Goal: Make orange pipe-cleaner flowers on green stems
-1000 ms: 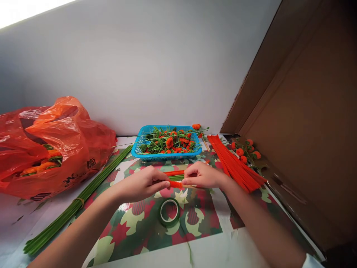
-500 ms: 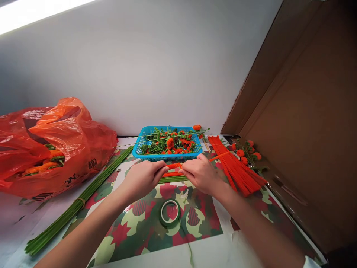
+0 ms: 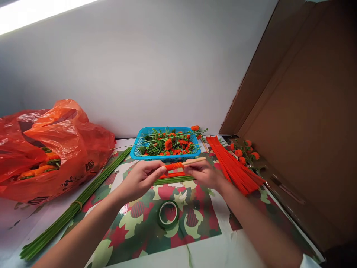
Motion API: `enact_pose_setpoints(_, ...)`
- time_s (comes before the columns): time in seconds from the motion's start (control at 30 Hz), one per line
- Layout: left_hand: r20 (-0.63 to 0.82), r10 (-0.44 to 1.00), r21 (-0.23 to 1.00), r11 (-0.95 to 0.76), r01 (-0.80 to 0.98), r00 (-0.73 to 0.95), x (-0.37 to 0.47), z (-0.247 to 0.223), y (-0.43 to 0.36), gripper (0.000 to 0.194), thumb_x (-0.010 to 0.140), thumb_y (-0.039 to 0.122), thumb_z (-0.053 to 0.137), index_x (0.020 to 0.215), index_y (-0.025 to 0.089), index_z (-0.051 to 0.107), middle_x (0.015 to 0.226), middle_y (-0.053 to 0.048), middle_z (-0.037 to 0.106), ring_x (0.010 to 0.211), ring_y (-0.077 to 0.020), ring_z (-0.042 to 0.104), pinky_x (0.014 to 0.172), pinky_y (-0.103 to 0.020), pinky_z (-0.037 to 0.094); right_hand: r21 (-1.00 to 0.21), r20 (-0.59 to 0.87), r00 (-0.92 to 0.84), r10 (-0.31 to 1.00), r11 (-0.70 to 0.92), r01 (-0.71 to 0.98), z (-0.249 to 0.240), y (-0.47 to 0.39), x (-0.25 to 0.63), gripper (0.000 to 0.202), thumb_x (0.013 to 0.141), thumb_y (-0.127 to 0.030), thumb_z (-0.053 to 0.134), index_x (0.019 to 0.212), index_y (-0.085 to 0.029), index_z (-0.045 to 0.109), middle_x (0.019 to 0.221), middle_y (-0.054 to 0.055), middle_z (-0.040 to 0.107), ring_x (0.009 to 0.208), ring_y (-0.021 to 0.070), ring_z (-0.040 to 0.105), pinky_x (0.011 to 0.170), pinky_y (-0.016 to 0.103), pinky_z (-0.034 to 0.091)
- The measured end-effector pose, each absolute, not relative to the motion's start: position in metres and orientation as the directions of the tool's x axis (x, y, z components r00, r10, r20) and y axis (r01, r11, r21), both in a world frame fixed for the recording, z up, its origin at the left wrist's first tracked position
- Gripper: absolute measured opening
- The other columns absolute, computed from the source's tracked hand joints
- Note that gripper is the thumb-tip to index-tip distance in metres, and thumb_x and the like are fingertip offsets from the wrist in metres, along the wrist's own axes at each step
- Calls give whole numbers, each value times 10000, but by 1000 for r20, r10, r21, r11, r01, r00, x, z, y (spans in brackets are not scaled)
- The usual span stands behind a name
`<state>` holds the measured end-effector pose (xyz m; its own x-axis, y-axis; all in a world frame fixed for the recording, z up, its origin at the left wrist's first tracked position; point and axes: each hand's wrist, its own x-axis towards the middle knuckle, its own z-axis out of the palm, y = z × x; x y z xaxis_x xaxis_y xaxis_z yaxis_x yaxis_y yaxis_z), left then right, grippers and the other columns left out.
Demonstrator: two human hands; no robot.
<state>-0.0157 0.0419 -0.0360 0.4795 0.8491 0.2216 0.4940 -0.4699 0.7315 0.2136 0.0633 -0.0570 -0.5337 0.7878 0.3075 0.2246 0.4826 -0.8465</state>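
Between my hands, an orange pipe cleaner [image 3: 175, 166] is wound in a coil around a thin wooden stick [image 3: 196, 160]. My left hand [image 3: 143, 178] is closed, thumb and fingers pinching the coil's left end. At the coil's right end, my right hand [image 3: 205, 175] has its fingertips pinched on the pipe cleaner; the bare stick shows above that hand. Just below lie a few orange pipe cleaners [image 3: 174, 174] and green pipe cleaners [image 3: 174, 180], partly hidden by my hands. Behind stands a blue basket [image 3: 164, 158] holding orange flowers and green stems.
A roll of green tape [image 3: 176, 222] lies in front of me on the patterned sheet [image 3: 147, 234]. To the left are a tied green bundle [image 3: 92, 190] and an orange plastic bag [image 3: 80, 137]. On the right lie an orange bundle [image 3: 234, 167], finished flowers [image 3: 238, 153] and a cardboard wall [image 3: 295, 111].
My right hand has turned and lowered, uncovering the wooden stick and more of the coil. The pipe cleaner's tail that stretched to the right no longer shows there.
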Motion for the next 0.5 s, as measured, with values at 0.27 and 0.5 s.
enact_pose_setpoints(0.27,6,703,668,-532,521,711,-18,-33,40,372,941,379,385,661,169,507,555,53,298,508,-95,247,471,-237,213,-942,101,-692,715,293,166,-65,79,228,191,697,-333,749,689,-143,739,631,23,649,559,108,522,498,217,372)
enact_pose_setpoints(0.5,24,799,418,-554,720,600,-16,-34,37,350,938,388,384,678,194,516,534,43,376,495,-115,283,506,-264,229,-903,93,-484,870,279,327,-66,72,216,89,709,-223,709,713,-152,762,635,35,699,553,124,577,497,221,401)
